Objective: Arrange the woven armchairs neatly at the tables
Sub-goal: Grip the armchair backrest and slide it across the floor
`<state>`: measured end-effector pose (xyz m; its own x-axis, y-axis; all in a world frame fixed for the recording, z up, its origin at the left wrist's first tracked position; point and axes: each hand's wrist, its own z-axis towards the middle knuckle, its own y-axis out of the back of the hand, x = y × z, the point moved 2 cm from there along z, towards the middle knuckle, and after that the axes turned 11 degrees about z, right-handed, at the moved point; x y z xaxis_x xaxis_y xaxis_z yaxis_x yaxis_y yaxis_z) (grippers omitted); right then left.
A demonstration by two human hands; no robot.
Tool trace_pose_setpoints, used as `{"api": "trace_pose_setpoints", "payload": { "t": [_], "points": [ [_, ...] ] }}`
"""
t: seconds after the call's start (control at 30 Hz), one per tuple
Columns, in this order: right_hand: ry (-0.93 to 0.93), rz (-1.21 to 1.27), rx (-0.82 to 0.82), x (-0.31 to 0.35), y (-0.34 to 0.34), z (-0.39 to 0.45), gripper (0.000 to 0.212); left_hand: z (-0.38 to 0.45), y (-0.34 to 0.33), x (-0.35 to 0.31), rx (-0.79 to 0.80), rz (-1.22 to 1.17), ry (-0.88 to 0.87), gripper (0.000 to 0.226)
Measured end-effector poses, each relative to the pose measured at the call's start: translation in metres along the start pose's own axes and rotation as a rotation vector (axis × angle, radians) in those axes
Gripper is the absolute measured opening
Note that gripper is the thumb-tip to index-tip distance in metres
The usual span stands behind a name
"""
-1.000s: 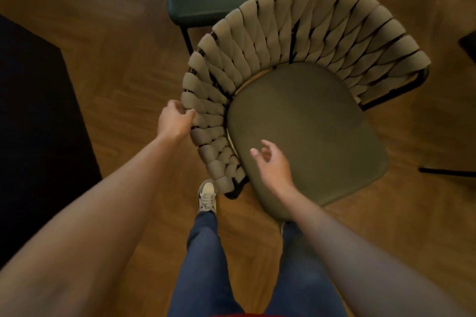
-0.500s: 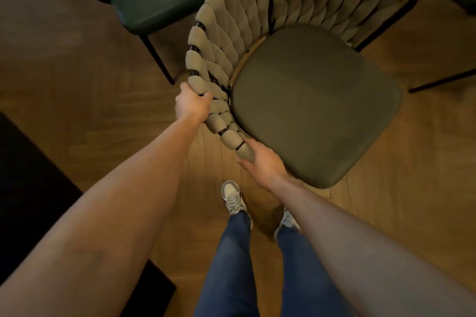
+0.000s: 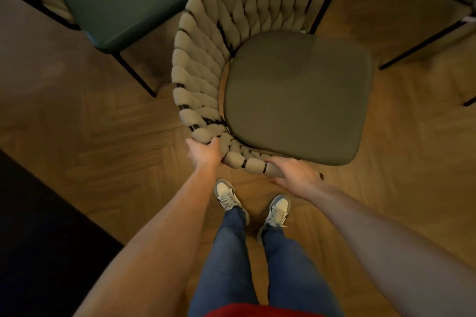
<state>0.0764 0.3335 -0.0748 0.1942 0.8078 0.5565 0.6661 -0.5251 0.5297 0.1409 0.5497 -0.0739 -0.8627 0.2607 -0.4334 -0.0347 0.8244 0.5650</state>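
Now both hands, left hand (image 3: 204, 153) and right hand (image 3: 296, 175), on woven armchair (image 3: 206, 80).

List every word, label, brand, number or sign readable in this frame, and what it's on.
None: no readable text anywhere. The woven armchair, its seat cushion, the second chair, the sneakers and the jeans show no legible lettering or logos.

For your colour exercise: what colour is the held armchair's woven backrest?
Beige woven backrest on a black metal frame, seen in the head view.
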Motion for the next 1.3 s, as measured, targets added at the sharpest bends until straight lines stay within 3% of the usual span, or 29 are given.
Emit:
{"api": "trace_pose_setpoints", "payload": {
  "t": [0.1, 0.3, 0.43, 0.5, 0.57, 0.67, 0.73, 0.8, 0.87, 0.93, 1.13, 1.3],
  "points": [
    [-0.046, -0.027, -0.070, -0.047, 0.019, -0.033, 0.058, -0.041, -0.038, 0.016, 0.064, -0.137, 0.087, 0.041],
    [-0.090, -0.103, -0.203, -0.113, 0.048, -0.080, 0.054, -0.109, -0.100, 0.029, 0.165, -0.256, 0.197, 0.056],
    [-0.133, -0.115, -0.250, -0.141, 0.050, -0.097, 0.057, -0.125, -0.117, 0.041, 0.293, -0.176, 0.210, 0.060],
    [-0.167, -0.046, -0.358, -0.142, 0.045, -0.103, 0.063, -0.126, -0.114, 0.045, 0.358, -0.086, 0.182, 0.062],
    [-0.222, 0.245, -0.656, -0.128, 0.034, -0.114, 0.076, -0.120, -0.102, 0.045, 0.384, -0.008, 0.144, 0.068],
    [-0.425, 1.165, -1.169, -0.093, 0.006, -0.125, 0.089, -0.096, -0.075, 0.033, 0.371, 0.022, 0.100, 0.067],
    [-0.686, 1.727, -1.214, -0.064, -0.015, -0.115, 0.093, -0.075, -0.054, 0.018, 0.365, 0.034, 0.073, 0.063],
    [-0.815, 2.066, -1.047, -0.033, -0.034, -0.095, 0.092, -0.051, -0.033, -0.002, 0.349, 0.075, 0.034, 0.067],
    [-0.781, 2.256, -0.952, -0.005, -0.045, -0.070, 0.084, -0.024, -0.012, -0.025, 0.343, 0.112, -0.007, 0.073],
    [-0.783, 2.346, -0.956, 0.019, -0.052, -0.044, 0.076, 0.005, 0.006, -0.047, 0.371, 0.163, -0.063, 0.073],
    [-0.850, 2.519, -1.103, 0.079, -0.062, 0.025, 0.065, 0.080, 0.036, -0.110, 0.498, 0.675, -0.375, 0.074],
    [-0.828, 2.643, -1.211, 0.123, -0.068, 0.056, 0.050, 0.102, 0.040, -0.155, 0.551, 0.876, -0.475, 0.072]
  ]
}}
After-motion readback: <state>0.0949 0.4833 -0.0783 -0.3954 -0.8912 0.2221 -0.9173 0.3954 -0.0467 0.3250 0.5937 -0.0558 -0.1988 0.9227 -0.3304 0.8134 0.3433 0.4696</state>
